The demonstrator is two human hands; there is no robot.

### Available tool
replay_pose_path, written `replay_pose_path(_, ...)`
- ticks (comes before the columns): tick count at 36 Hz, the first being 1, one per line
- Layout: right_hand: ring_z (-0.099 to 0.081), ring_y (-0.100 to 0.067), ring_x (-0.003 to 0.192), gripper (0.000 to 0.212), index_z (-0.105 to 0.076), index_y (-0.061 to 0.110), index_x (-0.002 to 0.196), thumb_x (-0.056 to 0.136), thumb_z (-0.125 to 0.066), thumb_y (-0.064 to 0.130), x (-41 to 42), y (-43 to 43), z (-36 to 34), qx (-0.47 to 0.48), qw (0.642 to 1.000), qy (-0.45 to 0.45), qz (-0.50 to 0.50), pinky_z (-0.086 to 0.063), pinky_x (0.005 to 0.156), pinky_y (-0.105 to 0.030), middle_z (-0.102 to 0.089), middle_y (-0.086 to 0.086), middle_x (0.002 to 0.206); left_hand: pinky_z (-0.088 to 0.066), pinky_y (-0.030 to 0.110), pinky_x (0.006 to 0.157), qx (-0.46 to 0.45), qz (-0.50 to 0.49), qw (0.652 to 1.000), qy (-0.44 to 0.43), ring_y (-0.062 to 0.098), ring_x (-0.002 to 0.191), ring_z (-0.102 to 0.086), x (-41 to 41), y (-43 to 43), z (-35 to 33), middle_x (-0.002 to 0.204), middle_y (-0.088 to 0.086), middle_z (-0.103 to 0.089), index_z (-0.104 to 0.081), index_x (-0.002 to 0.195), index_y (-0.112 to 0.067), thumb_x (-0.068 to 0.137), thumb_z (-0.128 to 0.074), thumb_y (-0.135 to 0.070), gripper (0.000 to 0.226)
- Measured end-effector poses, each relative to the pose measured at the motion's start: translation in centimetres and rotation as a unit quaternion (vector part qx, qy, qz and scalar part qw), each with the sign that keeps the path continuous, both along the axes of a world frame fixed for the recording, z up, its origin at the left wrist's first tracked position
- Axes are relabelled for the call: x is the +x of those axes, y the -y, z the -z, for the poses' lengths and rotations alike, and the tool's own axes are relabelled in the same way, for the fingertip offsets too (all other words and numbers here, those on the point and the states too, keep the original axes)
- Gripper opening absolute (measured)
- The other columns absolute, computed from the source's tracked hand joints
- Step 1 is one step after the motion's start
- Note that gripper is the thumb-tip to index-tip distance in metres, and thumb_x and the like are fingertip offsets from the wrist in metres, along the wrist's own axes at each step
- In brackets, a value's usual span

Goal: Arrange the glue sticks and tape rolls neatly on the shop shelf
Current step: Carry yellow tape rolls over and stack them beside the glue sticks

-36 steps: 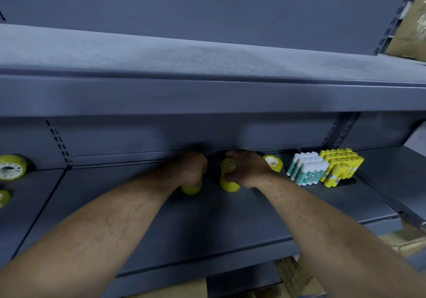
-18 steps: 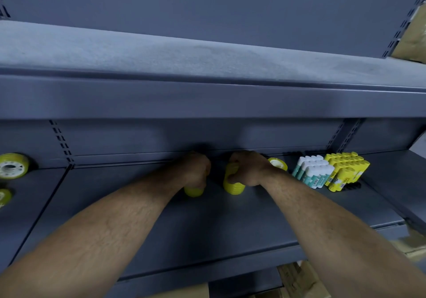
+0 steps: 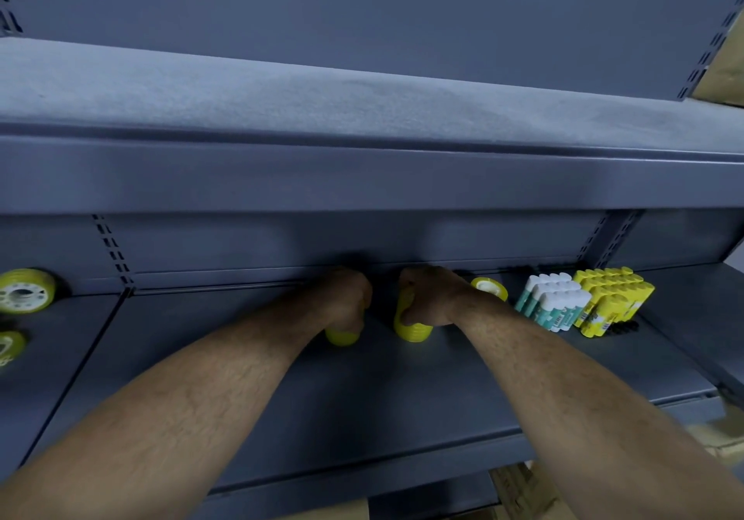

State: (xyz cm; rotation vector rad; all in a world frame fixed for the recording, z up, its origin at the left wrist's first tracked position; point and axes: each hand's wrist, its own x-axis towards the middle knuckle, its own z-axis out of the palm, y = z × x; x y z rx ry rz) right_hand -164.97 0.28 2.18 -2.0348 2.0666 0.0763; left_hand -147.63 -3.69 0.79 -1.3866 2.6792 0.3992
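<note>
Dark grey metal shelving fills the view, and on the middle shelf (image 3: 402, 407) the job looks partly done. At its right end the glue is already grouped: a block of white-capped glue sticks (image 3: 553, 306) leans against a block of yellow glue sticks (image 3: 612, 298), with a few small black items (image 3: 622, 328) at the front that are too small to identify. A single yellow tape roll (image 3: 489, 288) lies near the back wall, between the white-capped block and the right hand (image 3: 432, 298). That hand is wrapped round a short stack of yellow tape rolls (image 3: 412, 328), thumb across the front. The left hand (image 3: 348, 302) is curled over a second stack of tape (image 3: 342, 336), of which only the bottom shows. Both stacks seem to stand on the shelf near the back, side by side with a gap between them. Judging by this, the tape remains to be lined up: the lone roll is unplaced, and in the bay to the left a large tape roll (image 3: 24, 290) and a smaller roll at the frame edge (image 3: 10, 348) sit well apart from everything else.
</note>
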Motion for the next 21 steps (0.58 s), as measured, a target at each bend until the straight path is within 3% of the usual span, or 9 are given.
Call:
replay_pose_path(5,-0.055,-0.02,0.091,0.052,-0.06,0.022,0.12,0.072,-0.081,0.029,-0.1,0.3,0.2,-0.001,1.0,0.007,-0.004,-0.041,0.068,-0.026,-0.063,-0.002,0.116,-0.057,0.033,0.082,-0.001,-0.001,1.0,0.008,0.025,0.099,-0.066,0.0,0.1,0.1,0.111,0.007,-0.07,-0.072,0.112,-0.016,0.076,-0.072,-0.012,0.036)
replay_pose_path(12,-0.06,-0.023,0.102,0.057,-0.062,0.024,0.124,0.071,-0.082,0.032,-0.4,0.7,0.2,0.008,1.0,0.009,-0.009,-0.047,0.072,-0.027,-0.064,-0.001,0.119,-0.055,0.029,0.076,0.011,0.0,1.0,-0.003,0.023,0.098,-0.065,0.1,0.3,0.1,0.112,0.006,-0.069,-0.072,0.113,-0.015,0.076,-0.074,-0.012,0.037)
replay_pose_path(17,-0.059,-0.023,0.111,0.07,-0.058,0.028,0.132,0.068,-0.086,0.033,-0.5,1.0,0.1,0.027,0.999,0.002,-0.025,-0.051,0.084,-0.03,-0.061,0.002,0.126,-0.058,0.032,0.079,0.007,-0.005,1.0,0.0,0.023,0.094,-0.066,0.1,0.3,0.1,0.109,0.005,-0.07,-0.073,0.109,-0.017,0.072,-0.073,-0.011,0.037)
replay_pose_path(21,-0.058,-0.019,0.101,0.07,-0.06,0.032,0.127,0.064,-0.087,0.024,-0.6,1.4,0.2,0.05,0.997,-0.013,-0.05,-0.043,0.075,-0.025,-0.06,0.004,0.121,-0.058,0.034,0.082,0.01,-0.003,1.0,0.009,0.023,0.099,-0.066,0.0,0.3,0.1,0.113,0.005,-0.069,-0.072,0.113,-0.016,0.075,-0.073,-0.011,0.038)
